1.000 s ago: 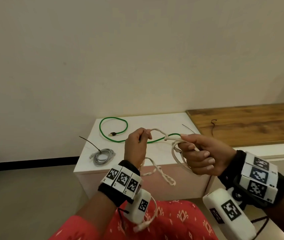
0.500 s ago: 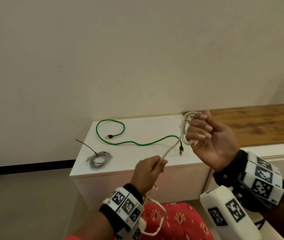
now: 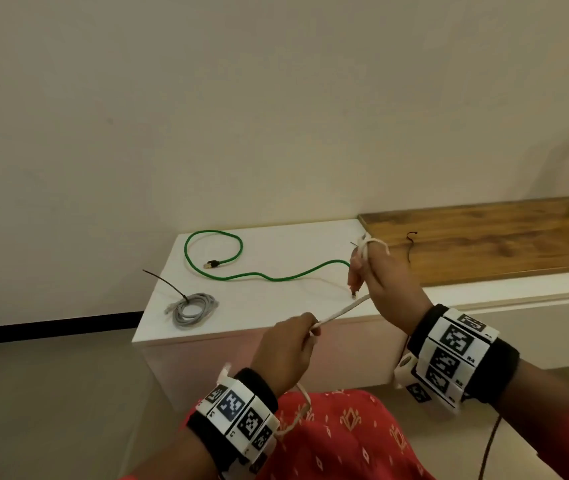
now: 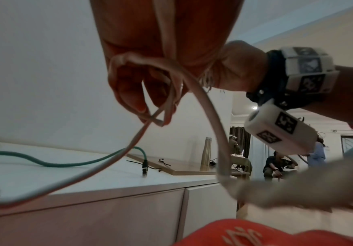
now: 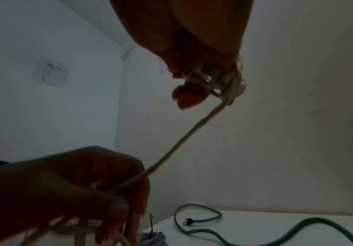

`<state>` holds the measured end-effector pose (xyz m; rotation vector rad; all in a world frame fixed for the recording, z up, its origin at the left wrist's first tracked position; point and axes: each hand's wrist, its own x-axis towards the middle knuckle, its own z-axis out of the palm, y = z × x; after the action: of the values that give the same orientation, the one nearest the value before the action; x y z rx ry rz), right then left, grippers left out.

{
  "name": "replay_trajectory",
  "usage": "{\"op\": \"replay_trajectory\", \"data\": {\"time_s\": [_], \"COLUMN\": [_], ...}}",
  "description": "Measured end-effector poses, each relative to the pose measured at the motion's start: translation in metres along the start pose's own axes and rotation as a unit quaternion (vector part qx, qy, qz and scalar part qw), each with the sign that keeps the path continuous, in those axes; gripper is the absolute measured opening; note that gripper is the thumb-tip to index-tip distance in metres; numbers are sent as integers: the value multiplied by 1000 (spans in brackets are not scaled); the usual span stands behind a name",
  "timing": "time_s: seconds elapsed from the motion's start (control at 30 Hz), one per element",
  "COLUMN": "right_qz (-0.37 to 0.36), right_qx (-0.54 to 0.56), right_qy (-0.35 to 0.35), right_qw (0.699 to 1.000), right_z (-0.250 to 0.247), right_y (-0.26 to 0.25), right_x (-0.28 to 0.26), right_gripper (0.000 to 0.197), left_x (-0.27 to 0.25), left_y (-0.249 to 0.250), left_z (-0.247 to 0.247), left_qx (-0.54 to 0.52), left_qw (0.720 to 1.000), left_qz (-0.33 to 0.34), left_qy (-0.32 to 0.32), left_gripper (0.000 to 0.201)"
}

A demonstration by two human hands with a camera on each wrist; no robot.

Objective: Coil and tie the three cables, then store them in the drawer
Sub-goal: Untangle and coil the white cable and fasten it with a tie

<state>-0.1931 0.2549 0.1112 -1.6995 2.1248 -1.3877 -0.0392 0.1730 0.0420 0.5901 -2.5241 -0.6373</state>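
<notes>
My right hand, centre-right of frame, fingers curled through white cable loops. My left hand, lower centre, pinching its taut strand.

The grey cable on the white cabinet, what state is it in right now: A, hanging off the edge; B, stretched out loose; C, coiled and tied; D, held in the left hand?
C: the grey cable lies on the white cabinet as a compact coil with a dark tie cinched round it, away from both hands.
</notes>
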Motion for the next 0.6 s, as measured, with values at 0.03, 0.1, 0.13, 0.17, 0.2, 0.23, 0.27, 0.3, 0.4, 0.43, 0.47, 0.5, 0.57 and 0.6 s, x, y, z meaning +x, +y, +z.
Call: {"op": "replay_trajectory", "data": {"time_s": [0.03, 0.1, 0.13, 0.17, 0.2, 0.23, 0.27, 0.3, 0.4, 0.43, 0.47, 0.5, 0.57, 0.6], "right_qz": [13, 43, 54, 64, 75, 88, 96, 101, 129, 148, 168, 188, 234, 258], "right_qx": [-52, -132, -161, -187, -213, -237, -249, -247, -198, -174, -139, -89, 61, 149], "right_qy": [-25, -81, -109, -134, -157, -185, -217, -257, -378, -411, -436, -454, -463, -452], "right_qw": [998, 987, 979, 971, 962, 950, 939, 929, 895, 883, 873, 866, 853, 841], "right_z": [2, 4, 5, 6, 6, 6, 6, 6, 5, 5, 4, 2, -1, -3], "right_y": [1, 2, 1, 2, 2, 2, 2, 1, 2, 1, 0, -1, -2, -2], "right_x": [-1, -1, -2, -2, -3, -4, -5, -5, -7, -6, -6, -6, -5, -4], "right_gripper": [22, 17, 14, 13, 13, 16, 19, 24, 41, 46, 48, 47, 47, 49], "left_x": [0, 2, 2, 2, 2, 3, 4, 4, 7, 8, 8, 8, 8, 7], "left_y": [-1, -1, 0, 0, 0, -1, -1, -3, -8, -11, -14, -17, -27, -31], "left_z": [-2, -5, -7, -8, -10, -11, -12, -13, -17, -18, -20, -22, -25, -26], "left_qx": [0, -3, -16, -36, -55, -67, -73, -76, -53, -35, -14, 14, 91, 119], "left_qw": [1000, 999, 999, 998, 996, 994, 993, 991, 991, 991, 991, 990, 986, 983], "left_qz": [6, 17, 19, 19, 15, 9, 2, 0, 26, 36, 38, 38, 41, 42], "left_qy": [15, 34, 44, 55, 69, 85, 98, 106, 119, 125, 130, 135, 134, 134], "left_gripper": [14, 16, 16, 15, 16, 17, 18, 20, 21, 21, 22, 27, 43, 50]}}
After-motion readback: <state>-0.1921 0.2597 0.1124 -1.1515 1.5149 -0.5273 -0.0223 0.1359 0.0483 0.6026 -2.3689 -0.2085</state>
